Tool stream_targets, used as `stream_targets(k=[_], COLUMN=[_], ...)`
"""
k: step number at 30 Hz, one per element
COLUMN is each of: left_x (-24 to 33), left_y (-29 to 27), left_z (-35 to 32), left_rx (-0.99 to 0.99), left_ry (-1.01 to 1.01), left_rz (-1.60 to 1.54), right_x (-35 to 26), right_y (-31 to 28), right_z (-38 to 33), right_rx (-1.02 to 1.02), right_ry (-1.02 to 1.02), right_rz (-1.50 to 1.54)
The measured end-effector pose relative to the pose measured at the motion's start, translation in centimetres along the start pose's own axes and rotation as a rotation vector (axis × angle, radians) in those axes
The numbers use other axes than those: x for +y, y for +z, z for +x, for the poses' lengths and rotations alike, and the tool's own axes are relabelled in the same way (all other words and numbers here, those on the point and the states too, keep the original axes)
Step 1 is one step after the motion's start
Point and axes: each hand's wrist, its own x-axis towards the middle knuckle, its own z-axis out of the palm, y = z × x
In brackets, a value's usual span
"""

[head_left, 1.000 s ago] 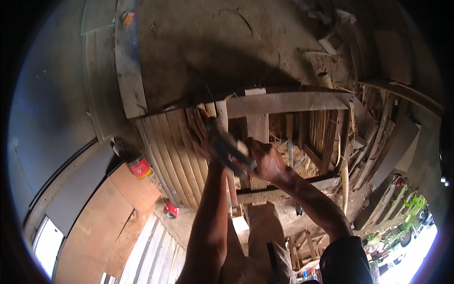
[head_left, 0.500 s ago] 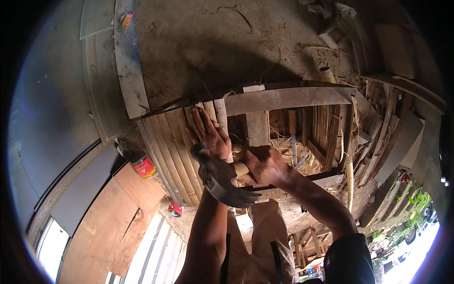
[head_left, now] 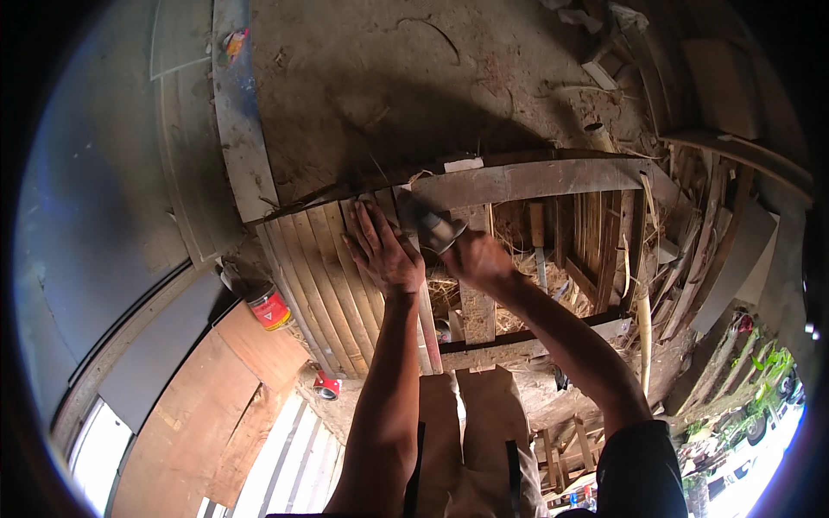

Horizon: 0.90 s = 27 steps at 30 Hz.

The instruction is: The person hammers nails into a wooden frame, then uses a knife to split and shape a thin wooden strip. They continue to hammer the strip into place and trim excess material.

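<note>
Gripping a hammer (head_left: 441,229) by its handle in the clamped fingers of the right hand (head_left: 480,263), and pressing the left hand (head_left: 389,257) flat, with fingers slightly apart, on wooden slats (head_left: 304,276) directly beneath, just left of the motion-blurred hammer head (head_left: 416,212). Apparently at a hammering step near the slats' far ends, likely calling next for a steady left hold and an aim clear of those fingers. Working toward the far rail (head_left: 535,180) of a half-covered wooden frame (head_left: 553,338), with dusty floor (head_left: 389,82) beyond.
</note>
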Motion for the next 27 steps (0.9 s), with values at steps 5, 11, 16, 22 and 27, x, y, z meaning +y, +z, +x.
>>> stream_targets(k=[5, 11, 16, 22, 27], left_x=[-0.3, -0.6, -0.4, -0.2, -0.3], left_y=[0.2, 0.8, 0.7, 0.7, 0.4], left_z=[-0.2, -0.3, -0.4, -0.3, -0.3], left_rx=[-0.005, -0.017, 0.065, 0.049, 0.05], left_ry=[0.019, -0.038, -0.018, -0.032, -0.017], left_rz=[0.042, 0.002, -0.049, -0.062, -0.019], right_x=[-0.3, -0.5, 0.4, -1.8, -1.6], right_y=[1.2, -0.3, -4.3, -2.1, -4.3], right_z=[-2.6, 0.4, 3.1, 2.9, 1.2], right_rx=[-0.011, -0.008, -0.103, 0.031, -0.472], right_ry=[0.343, 0.081, 0.658, 0.458, 0.966], right_rz=[1.022, 0.39, 1.291, 0.96, 1.266])
